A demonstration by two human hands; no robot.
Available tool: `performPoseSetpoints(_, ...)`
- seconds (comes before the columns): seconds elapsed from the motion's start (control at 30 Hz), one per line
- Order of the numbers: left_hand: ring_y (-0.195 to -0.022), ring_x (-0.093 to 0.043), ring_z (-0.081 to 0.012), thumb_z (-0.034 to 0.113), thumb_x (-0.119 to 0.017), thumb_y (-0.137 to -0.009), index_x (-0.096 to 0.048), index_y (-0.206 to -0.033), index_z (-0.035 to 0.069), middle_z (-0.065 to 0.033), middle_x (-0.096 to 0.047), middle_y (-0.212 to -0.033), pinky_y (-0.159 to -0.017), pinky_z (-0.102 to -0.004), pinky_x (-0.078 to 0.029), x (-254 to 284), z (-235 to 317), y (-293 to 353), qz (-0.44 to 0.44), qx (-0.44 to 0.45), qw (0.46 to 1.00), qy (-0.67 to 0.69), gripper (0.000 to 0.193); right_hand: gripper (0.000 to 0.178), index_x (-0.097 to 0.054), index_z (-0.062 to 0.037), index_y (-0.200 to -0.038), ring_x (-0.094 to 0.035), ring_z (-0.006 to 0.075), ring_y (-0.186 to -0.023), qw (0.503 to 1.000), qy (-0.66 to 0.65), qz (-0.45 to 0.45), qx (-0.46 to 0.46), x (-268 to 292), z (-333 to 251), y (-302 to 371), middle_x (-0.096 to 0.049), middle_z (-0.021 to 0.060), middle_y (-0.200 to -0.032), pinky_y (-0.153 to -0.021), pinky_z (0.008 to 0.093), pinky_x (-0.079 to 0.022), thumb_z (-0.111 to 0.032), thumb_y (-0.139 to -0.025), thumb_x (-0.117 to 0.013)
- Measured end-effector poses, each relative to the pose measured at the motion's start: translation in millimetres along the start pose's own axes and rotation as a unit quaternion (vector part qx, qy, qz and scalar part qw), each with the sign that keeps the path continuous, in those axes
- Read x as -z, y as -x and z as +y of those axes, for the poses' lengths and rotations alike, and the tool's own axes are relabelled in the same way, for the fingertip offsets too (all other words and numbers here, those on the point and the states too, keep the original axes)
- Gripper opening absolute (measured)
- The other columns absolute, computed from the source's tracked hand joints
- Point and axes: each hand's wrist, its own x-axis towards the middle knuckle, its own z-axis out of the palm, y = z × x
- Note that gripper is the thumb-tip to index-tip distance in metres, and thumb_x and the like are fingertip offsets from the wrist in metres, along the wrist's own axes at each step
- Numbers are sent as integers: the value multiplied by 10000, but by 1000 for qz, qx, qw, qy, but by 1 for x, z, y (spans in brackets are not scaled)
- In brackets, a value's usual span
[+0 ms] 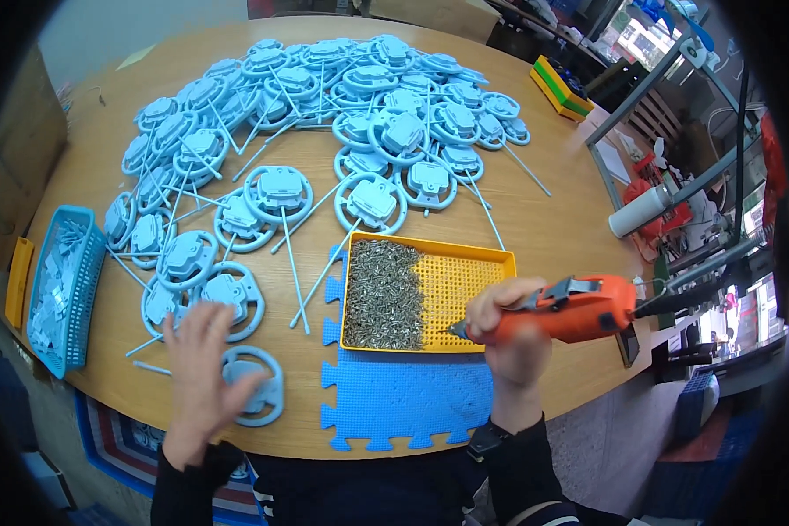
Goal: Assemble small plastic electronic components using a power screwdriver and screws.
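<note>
My right hand (510,337) is wrapped round an orange electric screwdriver (587,309), its tip pointing left over a yellow perforated tray (465,276). A heap of small metal screws (382,294) fills the left part of that tray. My left hand (203,368) is open, fingers spread, above the near left of the table. It partly covers a light blue toy steering wheel (274,390) with a thin rod; whether they touch, I cannot tell. Just beyond are more such wheels, one of them a blue wheel (247,298) partly behind my fingers.
Many light blue wheels with rods (280,83) are piled across the far side of the wooden table (535,219). A blue foam mat (412,394) lies under the tray. At the left edge stands a blue basket (74,307) of flat pale-blue pieces. A white cylinder (640,210) is at right.
</note>
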Motion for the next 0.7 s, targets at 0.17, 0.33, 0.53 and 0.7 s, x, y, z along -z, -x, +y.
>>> performPoseSetpoints(0.17, -1260, -399, -349, 252, -807, -645, -479, -1303, 11, -148, -467, -1293, -1094, -567, -191, -16, -37, -30, 26, 64, 995, -70, 773, 545, -521, -61, -976, -518, 150, -583, 1000, 6, 24, 8, 1, 5, -6, -522, 29, -696, -534, 290, -448, -537, -799, -718)
performPoseSetpoints(0.33, -1239, -414, -342, 211, -809, -628, -521, -1270, 12, -134, -494, -1253, -1101, -552, -199, -12, -38, -33, 0, 69, 996, -59, 731, 545, -524, -64, -972, -519, 149, -581, 1000, 0, 20, -1, -1, 11, -8, -513, 24, -687, -532, 285, -448, -542, -796, -718)
performPoseSetpoints(0.53, -1208, -434, -324, 182, -803, -609, -560, -1244, 73, -130, -496, -1222, -1108, -538, -201, -13, -46, -27, 3, 44, 996, -81, 690, 533, -524, -66, -968, -526, 153, -584, 1000, -9, 4, 5, -2, 14, -6, -519, 25, -688, -532, 286, -455, -541, -808, -706)
performPoseSetpoints(0.7, -1215, -430, -334, 174, -782, -629, -567, -1235, 76, -147, -495, -1231, -1108, -569, -192, -24, -24, -43, 9, 54, 997, -47, 651, 442, -533, -44, -987, -538, 146, -631, 997, -66, 28, 9, 13, 9, -2, -544, 42, -706, -529, 250, -428, -349, -795, -788)
